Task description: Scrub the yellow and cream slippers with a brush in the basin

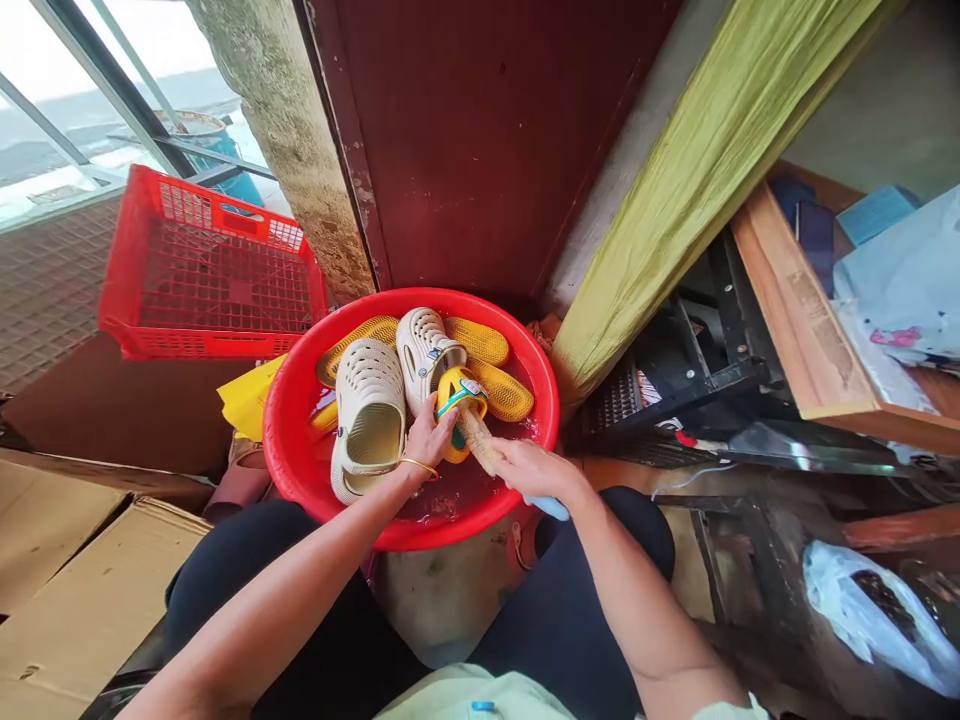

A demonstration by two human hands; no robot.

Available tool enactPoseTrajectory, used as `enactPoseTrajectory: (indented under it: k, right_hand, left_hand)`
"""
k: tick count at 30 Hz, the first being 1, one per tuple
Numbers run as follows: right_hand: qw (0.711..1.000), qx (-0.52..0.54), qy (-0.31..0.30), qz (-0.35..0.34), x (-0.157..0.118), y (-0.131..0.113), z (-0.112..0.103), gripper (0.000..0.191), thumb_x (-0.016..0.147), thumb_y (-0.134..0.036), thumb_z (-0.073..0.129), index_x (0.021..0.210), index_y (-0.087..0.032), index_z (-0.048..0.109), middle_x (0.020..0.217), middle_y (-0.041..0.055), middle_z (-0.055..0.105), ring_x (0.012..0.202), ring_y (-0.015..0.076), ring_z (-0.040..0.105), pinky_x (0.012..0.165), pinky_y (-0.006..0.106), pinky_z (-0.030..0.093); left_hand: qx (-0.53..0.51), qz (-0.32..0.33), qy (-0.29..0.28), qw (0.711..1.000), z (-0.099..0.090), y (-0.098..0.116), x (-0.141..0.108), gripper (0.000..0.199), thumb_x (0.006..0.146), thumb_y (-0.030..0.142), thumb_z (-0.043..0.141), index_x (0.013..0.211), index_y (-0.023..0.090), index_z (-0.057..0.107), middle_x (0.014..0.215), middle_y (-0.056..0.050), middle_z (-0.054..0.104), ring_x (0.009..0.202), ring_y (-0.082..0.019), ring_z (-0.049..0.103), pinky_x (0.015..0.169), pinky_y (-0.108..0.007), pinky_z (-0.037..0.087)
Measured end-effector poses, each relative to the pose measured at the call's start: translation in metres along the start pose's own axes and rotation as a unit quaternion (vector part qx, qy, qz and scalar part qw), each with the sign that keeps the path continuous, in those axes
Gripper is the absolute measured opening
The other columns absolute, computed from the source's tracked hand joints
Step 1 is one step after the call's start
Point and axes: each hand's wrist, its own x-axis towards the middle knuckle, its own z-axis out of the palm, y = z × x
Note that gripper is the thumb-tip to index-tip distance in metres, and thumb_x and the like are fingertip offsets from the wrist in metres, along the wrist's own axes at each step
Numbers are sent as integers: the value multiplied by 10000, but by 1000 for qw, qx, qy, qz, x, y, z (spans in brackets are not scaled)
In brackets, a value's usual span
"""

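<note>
My left hand (431, 438) grips a small yellow clog (455, 388) with a green strap and a charm on its front. In my right hand (532, 468) is a scrub brush (480, 440) with pale bristles and a light blue handle end; its bristle end reaches into the clog's opening. Both hands are over a red basin (555, 400) holding some water. Two large cream clogs (371, 385) lie left of and behind the yellow clog. Several yellow soles (506, 390) show around them, turned upward.
A red plastic crate (225, 270) stands behind the basin at left, with cardboard boxes (97, 580) nearer to me. A dark red door (487, 150) rises behind the basin. At right are a yellow-green curtain (675, 210), a wooden desk (802, 320) and a plastic bag (847, 600).
</note>
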Motion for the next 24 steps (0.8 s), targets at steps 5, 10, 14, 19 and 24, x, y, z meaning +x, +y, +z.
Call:
enactPoseTrajectory:
  k: [5, 10, 14, 19, 24]
  right_hand:
    - [997, -2, 52, 50, 45, -3, 15, 306, 1018, -221, 406, 1251, -210, 605, 858, 45, 748, 595, 151, 648, 637, 237, 457]
    - [1000, -9, -24, -7, 34, 2, 19, 228, 950, -198, 479, 1078, -190, 668, 867, 39, 717, 668, 147, 620, 608, 227, 409]
    - [997, 10, -71, -8, 0, 11, 7, 257, 946, -270, 530, 1110, -198, 714, 816, 15, 686, 670, 138, 581, 606, 224, 407]
    - [993, 95, -36, 53, -41, 32, -19, 434, 946, -378, 571, 1326, -193, 670, 715, -17, 616, 560, 117, 526, 521, 207, 404]
    - [997, -2, 78, 21, -37, 33, -11, 538, 1003, -388, 508, 1533, -298, 523, 856, 14, 700, 666, 162, 624, 652, 263, 510]
  left_hand:
    - [73, 24, -37, 996, 1, -6, -6, 650, 917, 513, 594, 1460, 166, 516, 1361, -196, 675, 1240, -371, 656, 1045, -460, 475]
    - [108, 10, -60, 992, 1, -24, 0, 631, 994, 487, 475, 1513, 130, 444, 1395, -252, 644, 1267, -375, 645, 1031, -460, 477]
    - [192, 6, -79, 978, 3, -27, 3, 703, 996, 478, 488, 1582, 121, 331, 1306, -256, 693, 1213, -388, 672, 980, -447, 485]
    - [224, 51, -81, 970, 3, -23, 5, 716, 943, 448, 617, 1547, 137, 391, 1321, -241, 689, 1233, -376, 662, 1004, -423, 479]
    - [239, 90, -97, 962, 5, -20, -2, 675, 880, 347, 696, 1491, 171, 471, 1444, -216, 617, 1325, -349, 606, 1050, -391, 460]
